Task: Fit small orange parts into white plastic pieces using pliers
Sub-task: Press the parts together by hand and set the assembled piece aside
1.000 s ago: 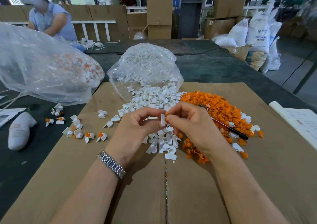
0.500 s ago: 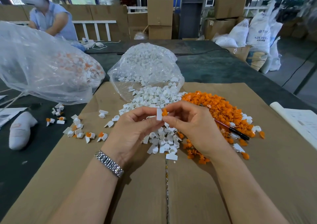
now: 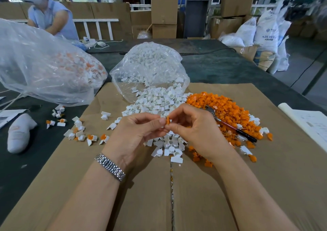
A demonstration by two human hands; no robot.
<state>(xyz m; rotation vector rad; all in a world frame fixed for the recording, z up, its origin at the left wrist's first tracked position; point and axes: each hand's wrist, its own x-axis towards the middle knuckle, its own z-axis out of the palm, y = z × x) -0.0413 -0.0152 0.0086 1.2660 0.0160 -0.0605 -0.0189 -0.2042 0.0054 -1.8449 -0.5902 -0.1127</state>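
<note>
the left hand (image 3: 134,133) and the right hand (image 3: 196,131) meet at the centre of the frame, fingertips together over the spilled parts. between them sits a small orange part (image 3: 167,120), pinched by the curled thumb and fingers of both hands; whether a white piece is held with it cannot be told, as the fingers hide it. a metal watch band (image 3: 110,167) circles the left wrist.

just above the hands, a pile of white plastic pieces (image 3: 155,103) spills from an open clear bag (image 3: 148,68) onto the brown cardboard sheet (image 3: 265,177), with more white pieces scattered just below the hands. to the right of it, touching its edge, lies a heap of orange parts (image 3: 223,110). the pliers (image 3: 230,124) rest on that heap, untouched, metal end near the right hand and dark handle pointing to the lower right.

in the left of the frame, a few assembled white-and-orange pieces (image 3: 81,135) lie loose at the cardboard's edge. a larger clear bag (image 3: 46,68) fills the upper left, and a white glove (image 3: 19,133) lies below it on the dark table (image 3: 221,68). another person (image 3: 51,18) sits in the upper left corner.
</note>
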